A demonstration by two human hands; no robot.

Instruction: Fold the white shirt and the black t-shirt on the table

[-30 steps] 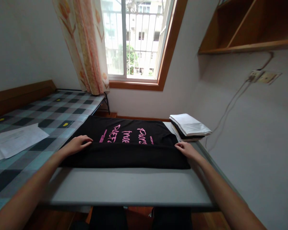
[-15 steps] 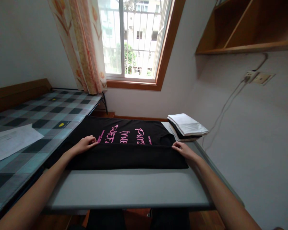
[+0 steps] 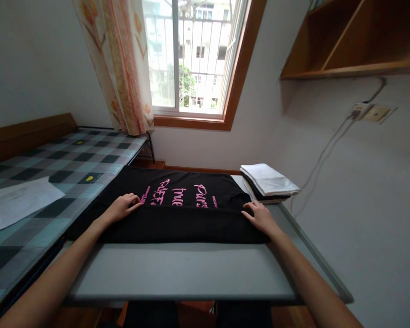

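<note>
A black T-shirt (image 3: 187, 225) with pink lettering lies on the pale table, its near side folded over in a straight band that covers part of the print. My left hand (image 3: 125, 207) rests on the left part of this fold, fingers loosely bent and thumb a little apart. At the right end, near the shirt's neckline, my right hand (image 3: 259, 216) touches the fold with its fingers spread. Neither hand grips the cloth.
Folded white and dark clothes (image 3: 269, 180) are stacked at the table's back right. A checkered bed (image 3: 99, 159) with paper sheets (image 3: 27, 200) adjoins on the left. The table's front edge (image 3: 184, 298) is close to me; a wall and wooden shelf (image 3: 355, 68) stand right.
My right hand has let go of the fold's edge and spread its fingers, shifting slightly left. My left thumb and fingers have loosened. The shirt keeps its folded shape.
</note>
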